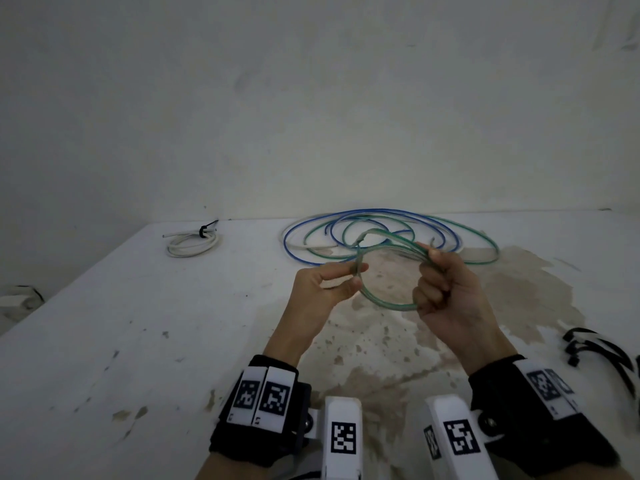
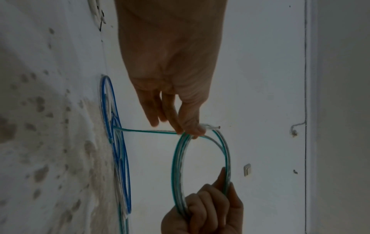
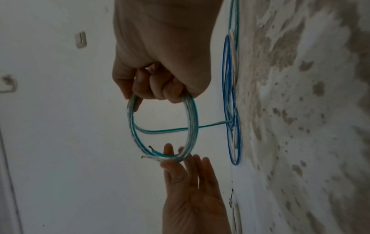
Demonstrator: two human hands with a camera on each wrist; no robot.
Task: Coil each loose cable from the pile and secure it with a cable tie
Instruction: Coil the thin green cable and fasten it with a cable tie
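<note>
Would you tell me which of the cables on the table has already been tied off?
The white cable at far left: coiled, with a black cable tie on it. The blue cable lies loose.

Black cable ties (image 1: 602,355) cut off right.

I read this as a bare room in a home: plain white wall (image 1: 311,98), wall switch (image 2: 247,169) past my fingers, door frame (image 2: 306,95) beyond it, stained white table (image 1: 104,341) under my fingers.
</note>
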